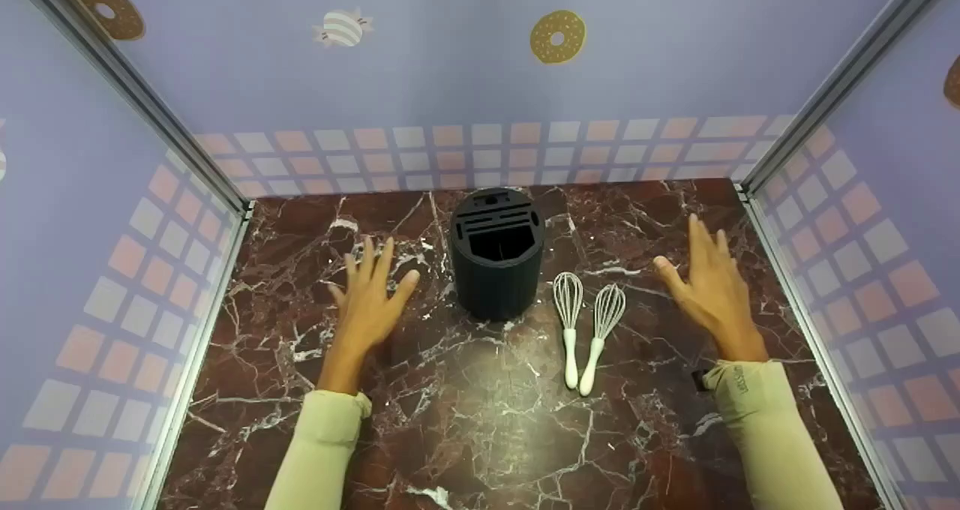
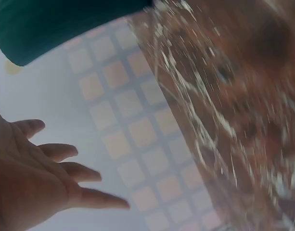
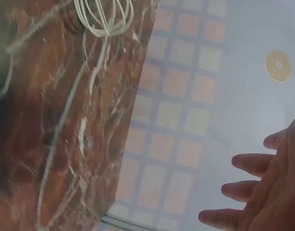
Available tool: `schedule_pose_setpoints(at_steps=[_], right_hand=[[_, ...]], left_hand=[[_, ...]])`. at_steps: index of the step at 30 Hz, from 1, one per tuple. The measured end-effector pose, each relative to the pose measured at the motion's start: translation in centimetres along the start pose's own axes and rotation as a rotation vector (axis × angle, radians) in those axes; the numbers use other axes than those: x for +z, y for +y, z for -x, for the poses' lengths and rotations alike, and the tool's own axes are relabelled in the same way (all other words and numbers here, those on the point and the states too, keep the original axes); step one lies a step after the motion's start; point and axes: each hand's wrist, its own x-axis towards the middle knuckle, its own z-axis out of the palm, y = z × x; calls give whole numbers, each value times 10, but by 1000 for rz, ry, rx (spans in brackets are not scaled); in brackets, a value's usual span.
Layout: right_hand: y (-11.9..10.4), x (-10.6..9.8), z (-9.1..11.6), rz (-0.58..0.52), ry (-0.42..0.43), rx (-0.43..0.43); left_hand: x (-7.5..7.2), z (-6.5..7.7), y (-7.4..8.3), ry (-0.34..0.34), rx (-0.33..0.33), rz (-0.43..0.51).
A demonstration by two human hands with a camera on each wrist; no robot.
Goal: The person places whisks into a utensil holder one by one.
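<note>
A black cylindrical utensil holder [image 1: 496, 285] with slots and one larger opening in its top stands upright near the middle of the table. To its right lie two whisks with white handles, the left whisk [image 1: 570, 345] and the right whisk [image 1: 598, 341], close together with their wires toward the back wall. My left hand [image 1: 370, 300] is held left of the holder, fingers spread, touching nothing. On the far side of the whisks, my right hand [image 1: 705, 289] has its fingers extended and holds nothing. In the right wrist view, wire loops of a whisk [image 3: 106, 21] show at the top.
The table [image 1: 465, 435] has a dark red marbled top. A lilac back wall [image 1: 450, 67] with printed tiles and sweets rises behind it. Side walls with metal edge strips [image 1: 817, 337] close it in on the left and right.
</note>
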Motion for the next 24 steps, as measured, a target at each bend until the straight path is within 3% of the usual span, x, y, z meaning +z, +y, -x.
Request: schedule_pose_setpoints(at_steps=[4,8,14,24], right_hand=[[-4,8,7,-54,-6,25],[-7,17,12,-102,19,29],[-8,29,17,-187,57,21],[-13,54,24,-271,89,49]], left_hand=[[7,-3,14,10,12,220],[11,-5,29,66,46,368],[15,-8,49,118,45,504],[22,-21,75,124,-10,623]])
